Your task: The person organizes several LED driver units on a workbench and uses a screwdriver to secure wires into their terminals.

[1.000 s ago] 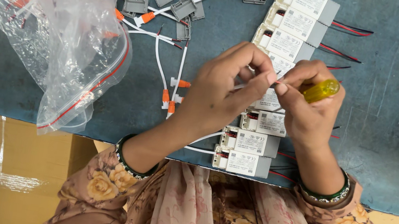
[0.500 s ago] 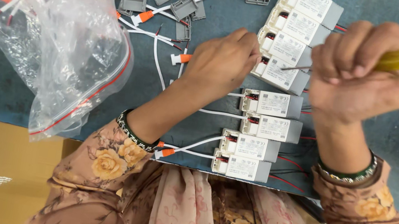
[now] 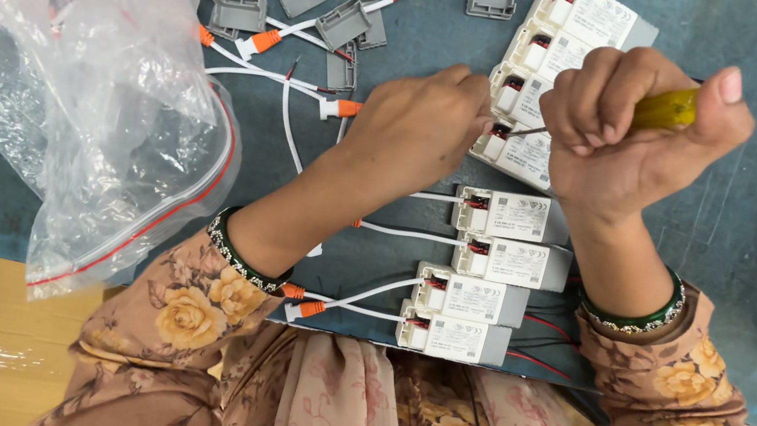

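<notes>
Right hand (image 3: pixel 639 133) around screwdriver (image 3: pixel 663 108)

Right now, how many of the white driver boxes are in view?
8 white driver boxes: four below the hands at; four above at, and, where the screwdriver tip works. Hands may hide more.
</notes>
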